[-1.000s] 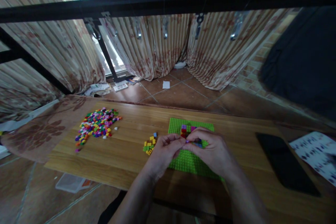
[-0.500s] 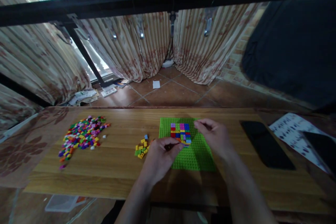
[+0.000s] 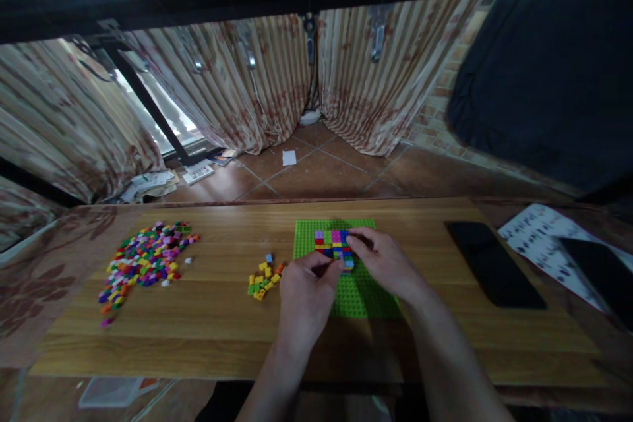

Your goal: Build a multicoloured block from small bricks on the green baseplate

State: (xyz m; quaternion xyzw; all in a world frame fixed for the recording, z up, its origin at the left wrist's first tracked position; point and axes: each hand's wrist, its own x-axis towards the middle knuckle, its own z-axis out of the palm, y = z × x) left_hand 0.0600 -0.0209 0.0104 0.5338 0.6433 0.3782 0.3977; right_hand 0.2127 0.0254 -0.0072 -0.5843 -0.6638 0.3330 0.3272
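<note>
A block of multicoloured toy bricks (image 3: 341, 237) stands on the green studded baseplate (image 3: 366, 306). My left hand (image 3: 310, 287) is at the block's near-left side, thumb and index finger pinched together over its front part. Whatever lies between those fingertips is hidden. From the right, my right hand (image 3: 388, 262) reaches in with its fingers bent together, the tips against the block's upper right edge. Its fingertips show no brick that I can make out. Left of the baseplate lies a small group of mostly yellow and green bricks (image 3: 262, 280), with one blue brick (image 3: 269, 258) behind it.
A large pile of mixed bricks (image 3: 146, 254) spreads over the left of the wooden table (image 3: 208, 336). To the right lie a black flat panel (image 3: 494, 264), a printed sheet (image 3: 529, 227) and a dark device (image 3: 596, 273). A clear plastic box (image 3: 109, 392) sits on the floor.
My right hand has moved left, from above the baseplate's right part to the block's edge. My left hand stays at the block's front, now more upright. The view has shifted slightly.
</note>
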